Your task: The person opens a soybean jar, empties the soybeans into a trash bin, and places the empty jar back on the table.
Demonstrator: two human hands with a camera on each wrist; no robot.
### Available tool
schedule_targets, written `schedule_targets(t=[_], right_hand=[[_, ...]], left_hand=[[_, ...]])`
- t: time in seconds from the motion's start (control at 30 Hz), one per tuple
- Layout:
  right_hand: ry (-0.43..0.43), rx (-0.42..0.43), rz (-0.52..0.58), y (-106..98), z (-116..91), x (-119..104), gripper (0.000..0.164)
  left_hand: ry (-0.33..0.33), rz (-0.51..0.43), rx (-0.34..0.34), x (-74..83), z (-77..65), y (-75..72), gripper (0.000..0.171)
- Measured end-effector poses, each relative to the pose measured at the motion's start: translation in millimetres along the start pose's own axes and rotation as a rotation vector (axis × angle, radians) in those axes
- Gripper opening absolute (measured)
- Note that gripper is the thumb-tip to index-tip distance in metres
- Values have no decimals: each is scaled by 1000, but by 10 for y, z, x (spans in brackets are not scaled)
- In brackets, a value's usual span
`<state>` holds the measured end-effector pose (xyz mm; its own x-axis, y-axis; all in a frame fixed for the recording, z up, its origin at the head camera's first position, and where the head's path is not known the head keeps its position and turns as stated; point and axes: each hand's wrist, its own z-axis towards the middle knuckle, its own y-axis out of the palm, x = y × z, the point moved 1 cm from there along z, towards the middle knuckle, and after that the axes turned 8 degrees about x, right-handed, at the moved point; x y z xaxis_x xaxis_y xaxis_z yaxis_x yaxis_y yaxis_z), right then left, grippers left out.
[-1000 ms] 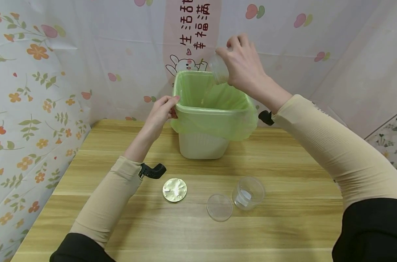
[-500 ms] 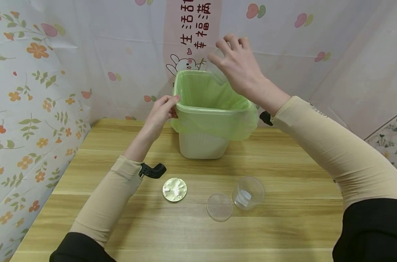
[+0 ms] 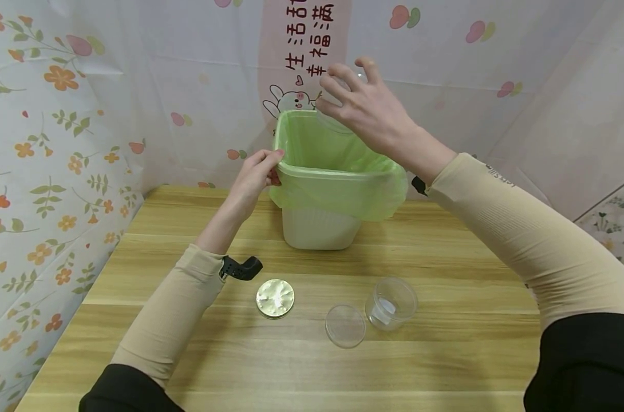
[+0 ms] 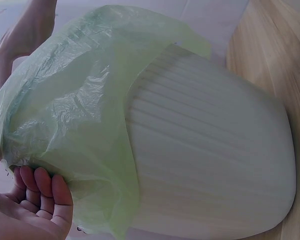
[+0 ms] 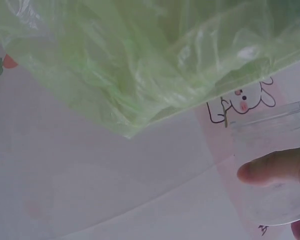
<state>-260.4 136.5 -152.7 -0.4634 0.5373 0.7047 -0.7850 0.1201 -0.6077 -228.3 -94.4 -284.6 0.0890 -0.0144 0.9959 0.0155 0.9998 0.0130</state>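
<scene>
A white bin (image 3: 319,232) lined with a light-green bag (image 3: 338,191) stands at the back of the table. My left hand (image 3: 250,177) grips its left rim, the thumb on top and the fingers curled under the edge over the bag (image 4: 70,100). Above the bin's far right side, my right hand (image 3: 371,111) holds a clear plastic jar (image 5: 262,137) tilted with its mouth downward. In the head view the fingers cover much of the jar. No contents are visible in the part that shows.
On the wooden table (image 3: 271,366) lie a gold-coloured round lid (image 3: 275,298) and a clear round lid (image 3: 345,326). A clear cup (image 3: 402,297) with a white patch stands just right of the clear lid. A printed cloth (image 3: 198,74) hangs behind the bin.
My right hand has turned the jar further mouth-down and shifted slightly left. The thin yellowish stream falling from it a second ago no longer shows. My left hand stays on the rim.
</scene>
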Motion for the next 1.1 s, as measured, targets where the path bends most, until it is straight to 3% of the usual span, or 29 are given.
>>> schedule_targets(t=[0.2, 0.37, 0.53, 0.77, 0.87, 0.97, 1.1], right_hand=[[36, -11, 71, -1, -29, -3, 68], [127, 19, 158, -1, -89, -8, 70], [327, 96, 340, -17, -208, 51, 79], [797, 83, 699, -206, -416, 146, 92], [946, 82, 850, -320, -520, 113, 96], [1016, 77, 997, -462, -644, 1, 94], [1010, 101, 1145, -636, -787, -240, 89]], left_hand=[[-9, 1, 6, 3, -24, 10, 26], [-17, 2, 10, -2, -46, 15, 25], [-22, 10, 12, -4, -57, 12, 26], [-24, 24, 33, -7, -50, 16, 27], [-25, 49, 44, -6, -46, 11, 29], [-15, 97, 51, 11, -40, -5, 33], [32, 157, 58, 61, -25, -30, 38]])
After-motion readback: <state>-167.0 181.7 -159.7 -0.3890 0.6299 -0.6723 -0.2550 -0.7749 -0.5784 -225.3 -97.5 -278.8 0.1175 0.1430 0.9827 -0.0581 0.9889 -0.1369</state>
